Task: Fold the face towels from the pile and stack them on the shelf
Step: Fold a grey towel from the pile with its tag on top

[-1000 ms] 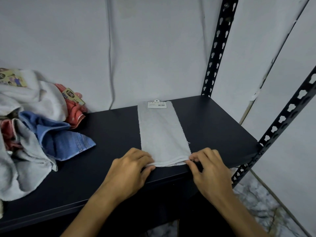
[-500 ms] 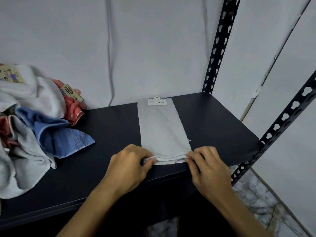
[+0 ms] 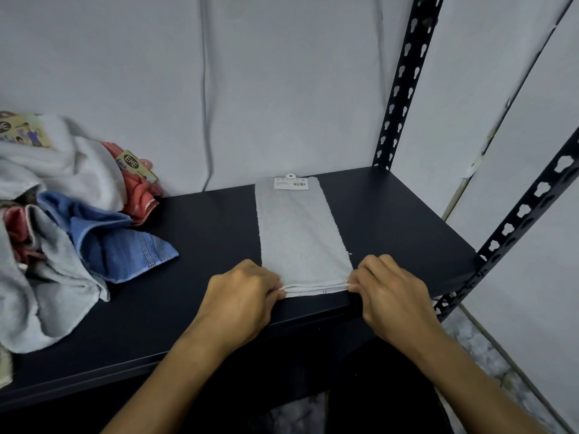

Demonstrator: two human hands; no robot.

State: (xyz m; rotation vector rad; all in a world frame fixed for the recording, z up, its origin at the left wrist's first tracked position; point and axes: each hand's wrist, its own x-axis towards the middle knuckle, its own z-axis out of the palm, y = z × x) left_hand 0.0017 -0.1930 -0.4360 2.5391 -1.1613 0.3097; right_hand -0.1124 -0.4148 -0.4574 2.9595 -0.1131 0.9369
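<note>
- The left hand is bare: no glove, ring or watch shows on it.
- The right hand is likewise bare, without glove, ring or band.
- Both forearms are uncovered from the wrist down to the bottom edge of the view; no sleeve or cuff shows on either.
- Fingernails are too small to make out.

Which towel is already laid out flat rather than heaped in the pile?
The grey towel with the barcode tag, a flat strip mid-shelf, both hands pinching its near corners; the others lie crumpled at left.
</note>
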